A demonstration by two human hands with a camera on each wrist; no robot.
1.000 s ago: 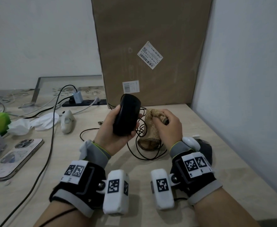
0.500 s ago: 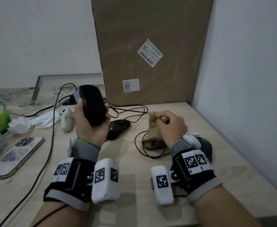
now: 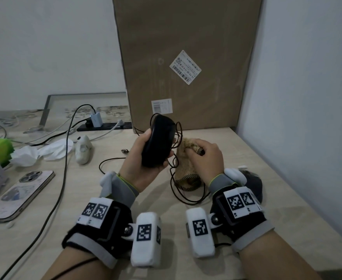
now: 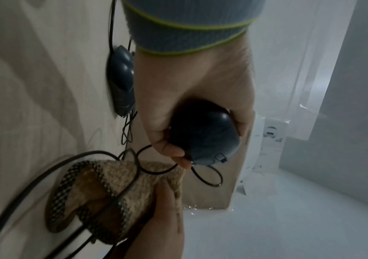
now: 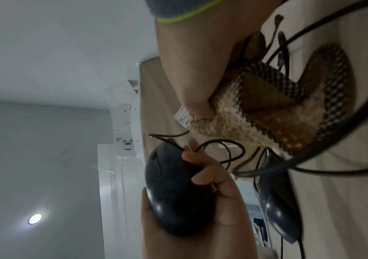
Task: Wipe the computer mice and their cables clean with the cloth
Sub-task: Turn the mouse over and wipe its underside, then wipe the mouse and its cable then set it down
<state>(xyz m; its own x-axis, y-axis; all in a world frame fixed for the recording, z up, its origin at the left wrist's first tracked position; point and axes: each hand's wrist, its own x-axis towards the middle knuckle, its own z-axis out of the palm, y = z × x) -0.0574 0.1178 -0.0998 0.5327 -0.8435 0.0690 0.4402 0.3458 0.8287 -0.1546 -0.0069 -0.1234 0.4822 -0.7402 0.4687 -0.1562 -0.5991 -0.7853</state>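
A tall brown cardboard box (image 3: 186, 63) stands at the back of the pale wood-grain table (image 3: 287, 199), leaning against the wall; whether anything is in it cannot be told, and no open container shows.

Above the table's middle, the left hand (image 3: 141, 166) holds a glossy black corded computer mouse (image 3: 158, 143) upright, fingers (image 5: 203, 178) and thumb wrapped round its body. The shell looks hard, smooth and light, so it may slip; gripping the sides as now leaves the top free for wiping.

Just beside it, the right hand (image 3: 205, 158) has its fingers curled tight round a bunched beige knitted cloth with a dark checked border (image 3: 186, 168), whose lower end rests on the table. It looks soft and should mould round the mouse.

The thin black mouse cable (image 3: 178, 190) loops limply between the hands and around the cloth, tangle-prone; pinching it through the cloth and drawing it along seems best.

A second dark mouse (image 4: 121, 78) lies on the table under the left wrist, seen from the wrist views. To the left lie a white mouse (image 3: 83, 148), well apart, and a smartphone in a pale case (image 3: 18, 193).
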